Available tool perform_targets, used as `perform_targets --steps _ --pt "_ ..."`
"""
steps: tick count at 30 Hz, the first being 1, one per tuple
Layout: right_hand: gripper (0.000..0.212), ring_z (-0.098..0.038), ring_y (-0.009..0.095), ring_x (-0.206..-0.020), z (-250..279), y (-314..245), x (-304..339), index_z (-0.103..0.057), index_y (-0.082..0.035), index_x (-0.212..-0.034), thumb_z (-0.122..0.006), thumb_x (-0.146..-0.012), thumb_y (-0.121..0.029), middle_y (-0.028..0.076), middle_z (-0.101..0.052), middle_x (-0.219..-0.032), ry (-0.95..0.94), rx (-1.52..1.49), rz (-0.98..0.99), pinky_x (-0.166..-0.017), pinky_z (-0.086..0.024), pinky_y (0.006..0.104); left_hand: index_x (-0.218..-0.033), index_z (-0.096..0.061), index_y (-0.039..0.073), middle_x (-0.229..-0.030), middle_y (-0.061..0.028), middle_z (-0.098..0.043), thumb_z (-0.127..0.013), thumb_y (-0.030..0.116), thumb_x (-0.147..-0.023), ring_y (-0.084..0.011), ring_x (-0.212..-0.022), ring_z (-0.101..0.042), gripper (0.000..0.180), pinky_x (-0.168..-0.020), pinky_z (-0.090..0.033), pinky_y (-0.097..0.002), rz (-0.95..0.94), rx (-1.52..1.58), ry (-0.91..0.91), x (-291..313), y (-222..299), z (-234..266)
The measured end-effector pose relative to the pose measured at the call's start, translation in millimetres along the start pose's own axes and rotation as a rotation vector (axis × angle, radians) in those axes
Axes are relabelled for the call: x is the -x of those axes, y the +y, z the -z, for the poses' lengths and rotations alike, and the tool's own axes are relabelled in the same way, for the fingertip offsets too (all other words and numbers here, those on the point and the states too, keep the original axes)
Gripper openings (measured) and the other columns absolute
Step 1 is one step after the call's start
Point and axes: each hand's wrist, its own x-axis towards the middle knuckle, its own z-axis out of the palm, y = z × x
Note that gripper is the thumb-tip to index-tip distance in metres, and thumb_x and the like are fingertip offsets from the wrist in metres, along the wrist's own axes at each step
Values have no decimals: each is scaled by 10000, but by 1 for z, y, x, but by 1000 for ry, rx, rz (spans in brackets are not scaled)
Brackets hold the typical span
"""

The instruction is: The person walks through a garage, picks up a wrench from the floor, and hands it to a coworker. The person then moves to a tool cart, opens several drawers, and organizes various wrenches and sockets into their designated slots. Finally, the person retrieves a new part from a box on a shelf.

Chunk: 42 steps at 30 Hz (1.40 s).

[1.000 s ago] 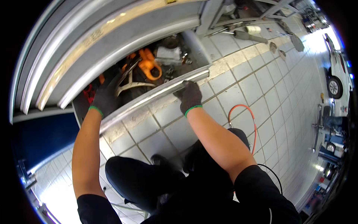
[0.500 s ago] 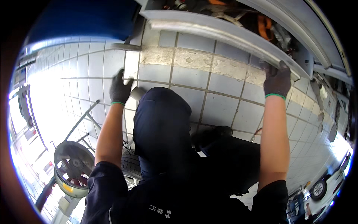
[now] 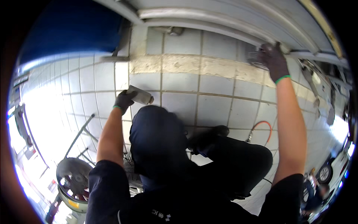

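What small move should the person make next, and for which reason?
Perhaps the right hand should come away from the drawer front: no drawer contents show, so it seems pushed in, and the left hand holds a grey cylinder.

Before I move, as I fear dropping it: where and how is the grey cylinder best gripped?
Probably around the straight body of the grey cylinder, from the left, where the left hand holds it: the body is rounded, and the narrower brownish end points right.
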Motion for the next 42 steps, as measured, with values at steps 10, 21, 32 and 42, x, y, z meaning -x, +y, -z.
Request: perform_targets --steps 10,21,32,42 --pt "382 -585 355 -1390 131 0 338 -671 -112 -1383 -505 -1086 -286 174 -615 -1481 -400 1565 347 -1163 -474 458 -1313 -649 21 -1146 -76 -720 -813 328 -954 -179 -956 -682 501 -843 -591 -343 -286 -146 -440 274 303 -158" --pt "1071 -605 376 -1377 58 -318 745 -245 -79 -1691 -819 -901 -516 222 -594 -1520 240 237 -3 -1171 -466 437 -1377 -605 12 -1214 -104 -717 -780 333 -988 -218 -991 -717 534 -877 -627 -381 -56 -426 -1039 754 413 -297" --pt "858 -657 346 -1304 145 -438 845 -569 -59 -1477 -870 -825 -529 203 -671 -1400 816 168 -118 -1104 -521 427 -1563 -483 12 -1469 -133 -593 -766 355 -999 -217 -1248 -598 718 -1012 -535 -384 -555 -832 -1157 912 550 -383" --pt "787 -696 303 -926 254 -281 896 -586 -22 -1445 -830 -848 -473 214 -720 -1196 1104 91 -735 -730 -556 398 -1415 -628 89 -1227 -51 -692 -768 371 -956 -215 -943 -686 556 -844 -583 -393 -238 -719 -932 790 630 -466"
